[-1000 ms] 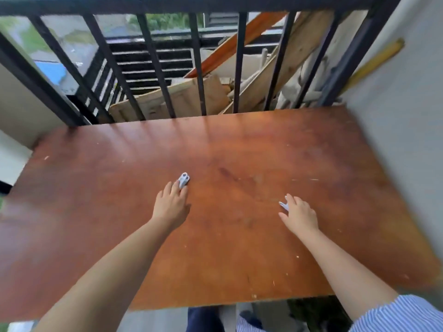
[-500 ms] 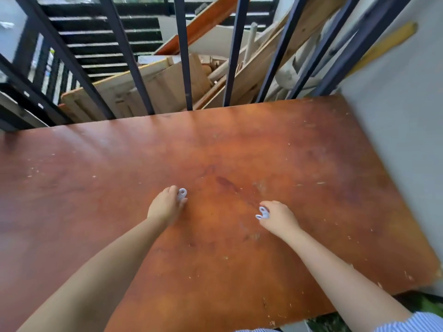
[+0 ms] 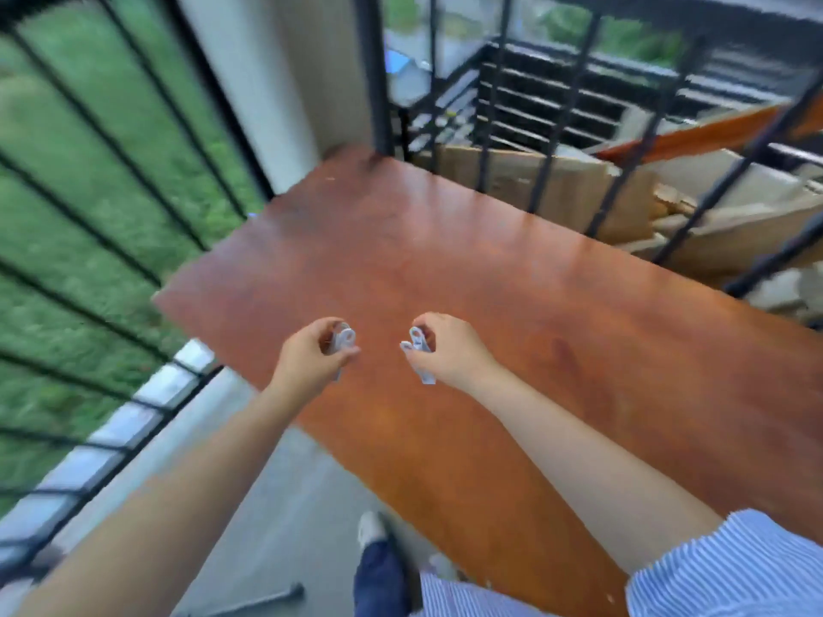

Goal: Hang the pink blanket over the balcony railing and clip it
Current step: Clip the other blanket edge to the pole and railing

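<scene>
My left hand (image 3: 311, 360) grips a pale grey clothes clip (image 3: 342, 341) above the near left edge of a red-brown wooden table (image 3: 556, 313). My right hand (image 3: 450, 349) pinches a second pale grey clip (image 3: 419, 354) a short way to the right, also lifted off the tabletop. The black balcony railing (image 3: 89, 224) runs along the left side, with grass beyond it. No pink blanket is in view. The picture is blurred by head motion.
Behind the table more black bars (image 3: 547, 140) stand in front of stacked cardboard and wooden planks (image 3: 668, 189). A white pillar (image 3: 276, 82) rises at the railing's corner. Grey balcony floor (image 3: 285, 505) and my foot (image 3: 372, 532) lie below.
Both hands picked the clips up off the table and raised them. My view has swung left, bringing the side railing and grass into sight.
</scene>
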`<action>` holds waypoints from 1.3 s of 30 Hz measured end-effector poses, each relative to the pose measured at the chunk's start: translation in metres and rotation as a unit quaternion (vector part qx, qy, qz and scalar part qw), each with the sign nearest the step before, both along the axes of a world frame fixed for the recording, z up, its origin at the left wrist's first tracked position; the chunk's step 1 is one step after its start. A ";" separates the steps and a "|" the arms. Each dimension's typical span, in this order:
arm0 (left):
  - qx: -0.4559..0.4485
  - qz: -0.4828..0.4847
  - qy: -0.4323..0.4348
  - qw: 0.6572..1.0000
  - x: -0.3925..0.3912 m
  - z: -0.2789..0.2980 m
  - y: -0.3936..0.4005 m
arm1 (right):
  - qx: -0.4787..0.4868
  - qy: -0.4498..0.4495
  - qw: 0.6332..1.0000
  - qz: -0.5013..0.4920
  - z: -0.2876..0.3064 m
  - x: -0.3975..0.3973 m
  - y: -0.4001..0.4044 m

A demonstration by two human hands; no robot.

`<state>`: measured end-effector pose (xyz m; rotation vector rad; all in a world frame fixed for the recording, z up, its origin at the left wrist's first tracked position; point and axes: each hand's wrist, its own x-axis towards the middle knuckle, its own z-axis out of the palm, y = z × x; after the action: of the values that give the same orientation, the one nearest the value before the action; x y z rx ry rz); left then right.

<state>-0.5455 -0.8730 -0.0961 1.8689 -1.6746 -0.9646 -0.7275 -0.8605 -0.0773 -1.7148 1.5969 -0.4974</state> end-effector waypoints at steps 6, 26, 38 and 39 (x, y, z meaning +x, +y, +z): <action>-0.010 0.244 0.045 0.969 0.150 0.041 0.130 | -0.038 -0.004 0.965 0.258 0.036 0.175 0.034; -0.108 0.719 -0.083 0.681 0.439 0.101 0.724 | -0.115 -0.125 0.671 0.722 0.106 0.643 0.522; -0.128 0.856 -0.113 0.487 0.615 0.131 0.948 | 0.017 -0.166 0.533 0.830 0.111 0.898 0.761; -0.130 0.866 -0.117 0.469 0.630 0.133 0.964 | 0.019 -0.164 0.511 0.843 0.114 0.919 0.780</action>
<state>0.0845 0.0907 0.0373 2.1383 0.5748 0.4716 0.1913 -0.0807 0.0369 -2.0280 -0.7395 0.2723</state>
